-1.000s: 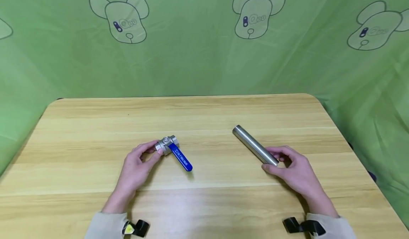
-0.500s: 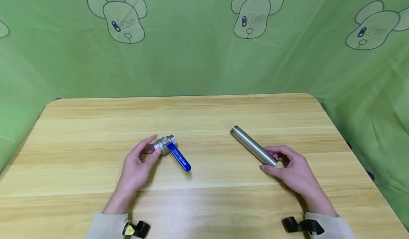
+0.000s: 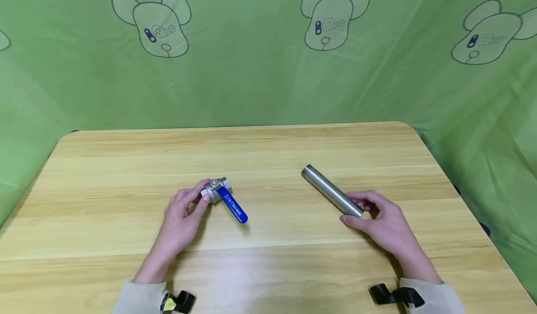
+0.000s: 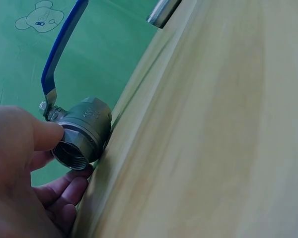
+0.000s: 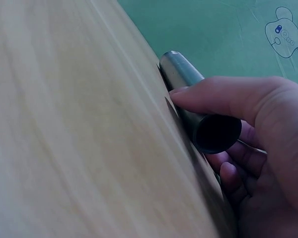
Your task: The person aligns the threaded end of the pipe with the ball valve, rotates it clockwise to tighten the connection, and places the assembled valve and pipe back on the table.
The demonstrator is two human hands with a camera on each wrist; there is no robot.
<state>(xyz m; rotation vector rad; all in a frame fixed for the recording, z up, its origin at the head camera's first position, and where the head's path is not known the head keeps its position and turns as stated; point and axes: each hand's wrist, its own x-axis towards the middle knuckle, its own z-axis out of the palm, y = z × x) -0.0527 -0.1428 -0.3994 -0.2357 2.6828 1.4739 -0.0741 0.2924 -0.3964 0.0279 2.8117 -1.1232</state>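
Observation:
On the left of the head view, my left hand (image 3: 181, 220) pinches one end of a ball valve (image 3: 215, 191) between thumb and fingers. The valve has a silver metal body and a long blue lever (image 3: 233, 205) pointing toward the front right. Its threaded opening (image 4: 72, 156) faces my palm in the left wrist view. My right hand (image 3: 388, 223) grips the near end of a bare metal pipe (image 3: 329, 188), which slants away to the back left. The pipe's hollow end (image 5: 218, 133) shows beside my thumb in the right wrist view. Valve and pipe stand well apart.
Both hands are over a light wooden table (image 3: 268, 150) with rounded back corners. A green cloth (image 3: 251, 85) with printed bear heads hangs behind it and along the sides. Black wrist mounts (image 3: 396, 296) sit at both cuffs.
My left index finger lifted off the valve half a second ago and now lies against it again. The lever has turned very slightly. The right hand and pipe hold nearly still.

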